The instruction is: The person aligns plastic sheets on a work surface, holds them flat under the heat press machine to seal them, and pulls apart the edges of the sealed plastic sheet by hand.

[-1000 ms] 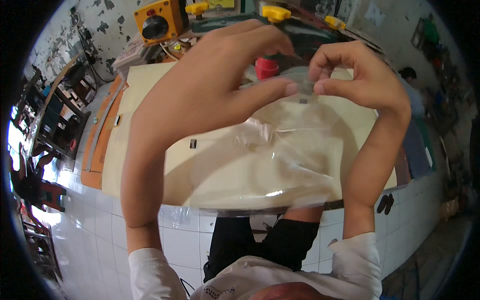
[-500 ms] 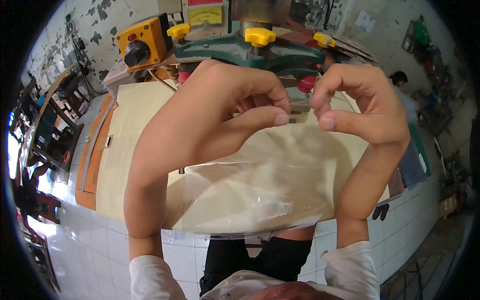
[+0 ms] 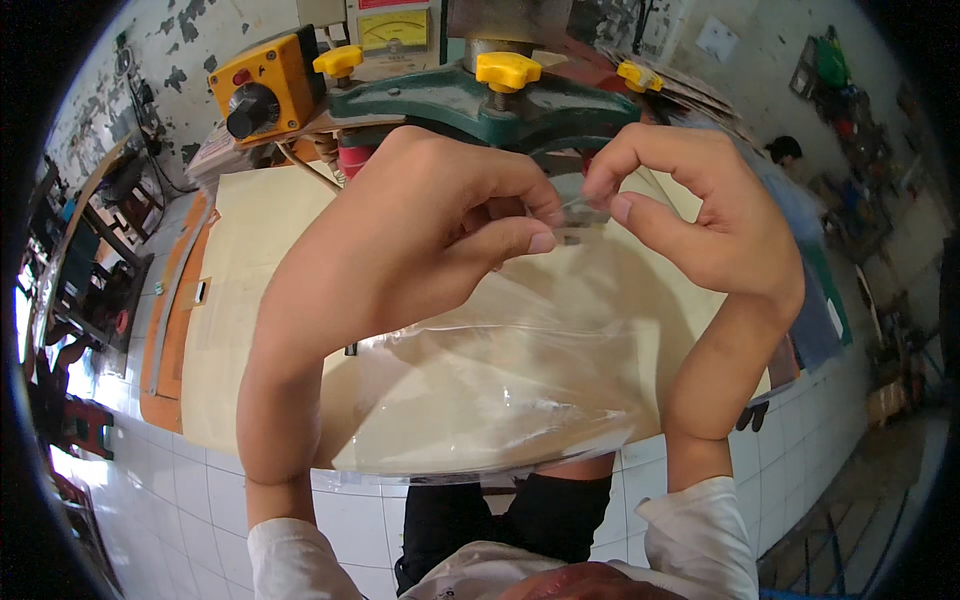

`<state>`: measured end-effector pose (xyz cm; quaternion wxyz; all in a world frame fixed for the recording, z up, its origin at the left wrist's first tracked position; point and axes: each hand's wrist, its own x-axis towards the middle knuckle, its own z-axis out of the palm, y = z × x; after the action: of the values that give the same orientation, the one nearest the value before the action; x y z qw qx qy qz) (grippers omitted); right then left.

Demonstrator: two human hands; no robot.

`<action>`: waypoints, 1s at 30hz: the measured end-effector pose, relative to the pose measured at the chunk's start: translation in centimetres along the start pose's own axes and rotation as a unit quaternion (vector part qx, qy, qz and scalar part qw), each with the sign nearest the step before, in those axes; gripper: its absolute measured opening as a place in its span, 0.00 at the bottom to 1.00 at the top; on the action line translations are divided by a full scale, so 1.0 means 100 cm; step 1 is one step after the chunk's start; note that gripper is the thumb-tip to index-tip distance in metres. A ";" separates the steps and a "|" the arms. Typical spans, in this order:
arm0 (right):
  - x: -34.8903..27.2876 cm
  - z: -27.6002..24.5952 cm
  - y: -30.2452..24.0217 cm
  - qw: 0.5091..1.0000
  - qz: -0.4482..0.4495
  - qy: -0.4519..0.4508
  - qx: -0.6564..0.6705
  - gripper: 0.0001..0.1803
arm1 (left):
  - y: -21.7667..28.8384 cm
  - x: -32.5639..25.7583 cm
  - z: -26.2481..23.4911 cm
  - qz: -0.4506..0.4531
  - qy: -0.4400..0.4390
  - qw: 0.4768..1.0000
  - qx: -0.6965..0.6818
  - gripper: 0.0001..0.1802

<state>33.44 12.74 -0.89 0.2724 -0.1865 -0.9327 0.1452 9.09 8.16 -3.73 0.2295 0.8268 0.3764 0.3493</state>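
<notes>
A clear, wrinkled plastic sheet (image 3: 490,390) lies over the cream-coloured board on the table, hanging a little past the front edge. Above it, close to the green press, my left hand (image 3: 440,225) is closed, thumb against curled fingers. My right hand (image 3: 705,215) faces it from the right, thumb and fingertips pinched together. A thin piece of clear film (image 3: 578,212) stretches across the small gap between the two sets of fingertips. Whether this film joins the sheet below cannot be seen. The left hand's inner fingers are partly hidden.
Behind my hands stands the green press frame (image 3: 480,105) with yellow star knobs (image 3: 507,71). An orange control box (image 3: 265,85) with a black dial sits at its left. The cream board (image 3: 240,330) covers the orange tabletop (image 3: 165,390). A person (image 3: 785,150) is at the far right.
My right hand has moved left and slightly up, with its pinch near the film between the hands. The whole view has shifted a little; the left hand keeps its grip.
</notes>
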 end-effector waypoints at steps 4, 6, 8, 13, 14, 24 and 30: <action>-0.001 0.003 -0.002 1.000 0.012 0.020 -0.005 0.05 | 0.001 0.001 -0.002 0.025 0.001 0.999 0.035 0.07; -0.002 0.002 -0.003 0.999 0.022 0.020 -0.022 0.05 | 0.001 0.000 -0.001 0.015 -0.006 0.999 0.035 0.07; -0.001 0.003 -0.005 0.999 0.034 0.021 -0.018 0.05 | 0.001 -0.001 0.000 -0.005 -0.007 1.000 -0.001 0.07; -0.001 0.001 -0.008 0.998 0.057 0.015 -0.004 0.06 | 0.005 -0.002 -0.002 -0.014 -0.011 1.000 0.000 0.08; -0.001 0.001 -0.009 0.998 0.063 0.017 -0.001 0.06 | 0.006 -0.002 -0.002 -0.016 -0.013 1.000 0.002 0.08; -0.002 0.005 -0.005 0.999 0.031 0.022 -0.005 0.06 | 0.003 -0.004 0.001 -0.005 0.005 1.000 0.009 0.09; -0.002 0.003 -0.005 1.000 0.015 0.021 0.017 0.05 | 0.002 -0.002 0.001 -0.022 0.004 1.000 0.006 0.08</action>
<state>33.35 12.14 -1.02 0.2927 -0.1988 -0.9214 0.1609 9.20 7.88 -3.71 0.2304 0.8182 0.3974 0.3457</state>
